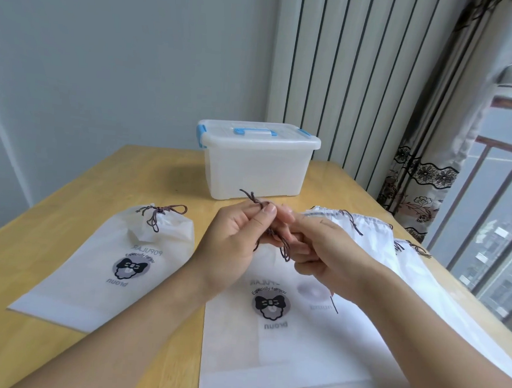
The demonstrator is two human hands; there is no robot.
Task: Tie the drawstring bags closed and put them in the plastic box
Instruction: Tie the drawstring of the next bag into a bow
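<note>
Both bare forearms reach forward and meet at the middle. The left hand (233, 237) has its fingers curled, thumb and forefinger pinched together; the right hand (315, 243) sits just beside it, fingers curled inward, fingertips touching the left

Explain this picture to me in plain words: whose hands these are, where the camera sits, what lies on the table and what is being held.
There is no machine here. A person wears one camera on the head, looking forward and down, so the two arms reaching in from the bottom are that person's own. The left hand and the right hand meet in the middle and both pinch a dark drawstring, which belongs to the white bag lying flat under them. On the wooden table, to the left, lies another bag whose neck is already gathered and tied. More white bags are piled at the right, their necks still flat. At the far end stands the plastic box, with its lid on.
</note>
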